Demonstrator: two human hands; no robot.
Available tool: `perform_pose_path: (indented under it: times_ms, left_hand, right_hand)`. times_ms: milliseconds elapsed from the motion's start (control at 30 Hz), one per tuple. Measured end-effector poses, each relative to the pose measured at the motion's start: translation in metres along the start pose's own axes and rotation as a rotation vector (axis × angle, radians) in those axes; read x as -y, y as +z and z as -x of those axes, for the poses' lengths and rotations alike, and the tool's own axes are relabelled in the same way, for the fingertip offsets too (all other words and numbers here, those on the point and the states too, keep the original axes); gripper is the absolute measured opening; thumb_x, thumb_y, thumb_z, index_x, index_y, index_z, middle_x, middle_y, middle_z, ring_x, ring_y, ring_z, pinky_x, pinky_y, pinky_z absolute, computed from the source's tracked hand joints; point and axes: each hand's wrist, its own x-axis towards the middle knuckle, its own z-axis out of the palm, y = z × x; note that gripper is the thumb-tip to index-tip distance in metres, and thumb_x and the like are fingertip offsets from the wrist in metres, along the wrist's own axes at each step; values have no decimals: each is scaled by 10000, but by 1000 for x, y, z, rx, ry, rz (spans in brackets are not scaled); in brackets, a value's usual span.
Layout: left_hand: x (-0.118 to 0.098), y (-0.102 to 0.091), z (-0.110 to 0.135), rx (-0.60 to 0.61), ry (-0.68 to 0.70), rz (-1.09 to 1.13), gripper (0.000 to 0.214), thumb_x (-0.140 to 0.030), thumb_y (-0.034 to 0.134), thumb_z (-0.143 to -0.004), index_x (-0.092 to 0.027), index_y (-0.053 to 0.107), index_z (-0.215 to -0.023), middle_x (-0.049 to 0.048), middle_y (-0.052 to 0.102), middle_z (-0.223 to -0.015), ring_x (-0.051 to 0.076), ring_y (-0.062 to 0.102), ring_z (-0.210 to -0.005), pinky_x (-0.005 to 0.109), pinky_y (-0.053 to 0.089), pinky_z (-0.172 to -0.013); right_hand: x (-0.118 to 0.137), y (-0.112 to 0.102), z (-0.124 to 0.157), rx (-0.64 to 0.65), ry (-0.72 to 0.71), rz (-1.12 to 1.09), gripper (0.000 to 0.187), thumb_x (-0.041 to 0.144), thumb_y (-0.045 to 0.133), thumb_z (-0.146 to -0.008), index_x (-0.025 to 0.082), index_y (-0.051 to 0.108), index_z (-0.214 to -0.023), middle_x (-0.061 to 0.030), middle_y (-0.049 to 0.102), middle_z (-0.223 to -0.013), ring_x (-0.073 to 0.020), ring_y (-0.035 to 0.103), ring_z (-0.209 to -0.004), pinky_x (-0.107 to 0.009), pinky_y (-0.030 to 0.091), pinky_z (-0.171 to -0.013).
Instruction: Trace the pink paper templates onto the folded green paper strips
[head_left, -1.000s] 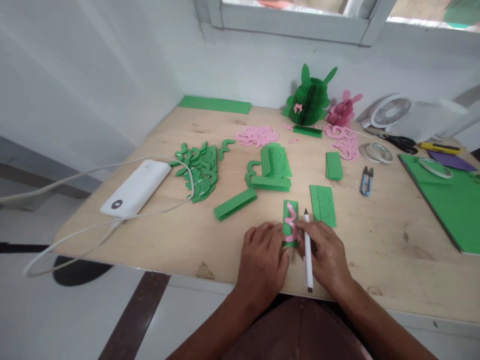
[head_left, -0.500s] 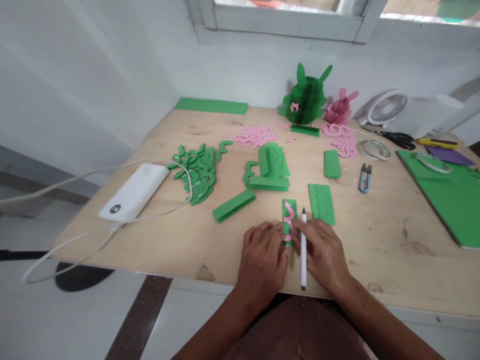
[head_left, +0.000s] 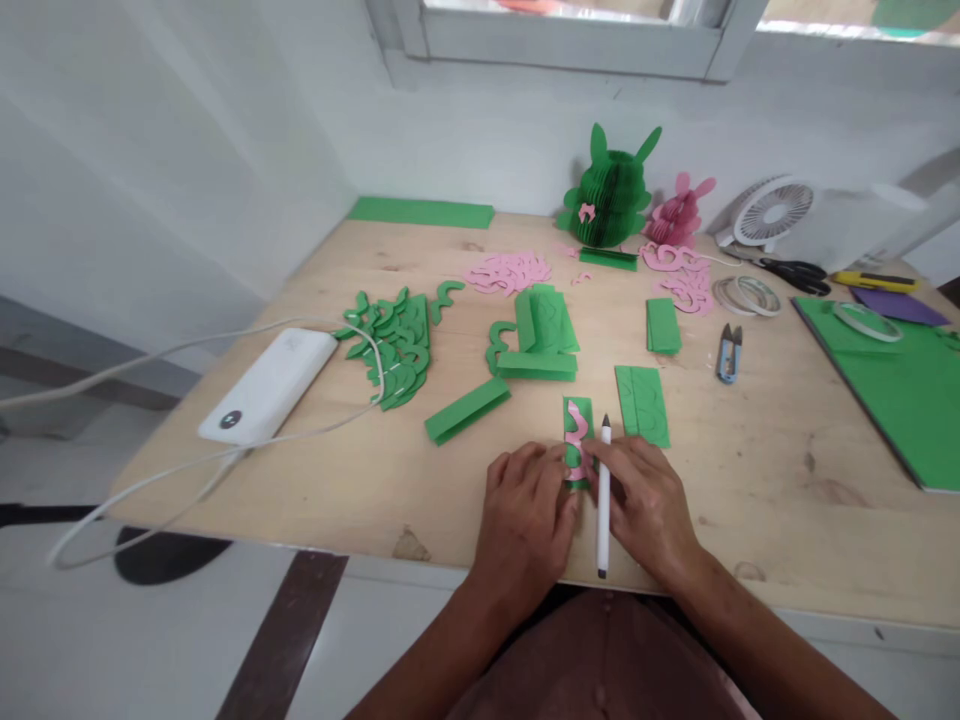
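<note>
Close to the table's front edge, a wavy pink paper cut-out [head_left: 576,425] lies over a small folded green paper piece [head_left: 568,405]. My left hand [head_left: 525,515] is curled at the left side, its fingertips and thumb gripping the lower part of the green paper. From the right, my right hand [head_left: 649,500] holds a white pen [head_left: 604,510] between its fingers, the dark tip pointing away from me. Fingertips of that hand also touch the pink cut-out's right edge. Just beyond is a green paper rectangle [head_left: 642,405] with curved outlines drawn on it.
Piles of green cut-outs [head_left: 397,350] and pink cut-outs [head_left: 510,272] lie farther back, near folded green papers [head_left: 536,367]. A power bank [head_left: 270,385] with a cable is at left. Thread snips [head_left: 729,355], tape rolls [head_left: 750,297], scissors [head_left: 795,274] and a fan [head_left: 776,212] are at right.
The pen's lower end has swung slightly left. Both hands otherwise keep their places on the paper and cut-out; the view has shifted a little.
</note>
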Motion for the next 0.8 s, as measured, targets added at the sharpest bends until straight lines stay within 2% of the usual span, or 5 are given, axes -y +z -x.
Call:
perform_pose_path:
  times_ms: [300, 567, 800]
  left_hand:
    - [5, -3, 3, -100, -24, 57, 192, -125, 459, -891, -187, 554, -1046, 55, 666, -1059, 220, 549, -1047, 388, 406, -926]
    - [0, -5, 8, -92, -40, 78, 188, -117, 449, -899, -191, 578, -1014, 53, 679, -1033, 215, 572, -1013, 401, 421, -911]
    - [-2, -3, 10, -103, 19, 53, 190, -94, 448, -888, -184, 577, -995, 56, 683, -1043, 215, 569, -1029, 393, 417, -916]
  right_hand:
    - [2, -2, -2, -12, 20, -1, 174, 125, 518, -906, 169, 656, -1005, -76, 697, -844, -226, 605, -821, -350, 464, -744]
    - [-1, -1, 0, 4, 17, 8, 255, 121, 517, -889, 166, 643, -1106, -84, 712, -877, -235, 619, -833, -363, 473, -737]
    - [-1, -1, 2, 2, 17, 1, 281, 107, 510, -883, 177, 624, -1130, -76, 711, -876, -231, 622, -839, -359, 475, -736]
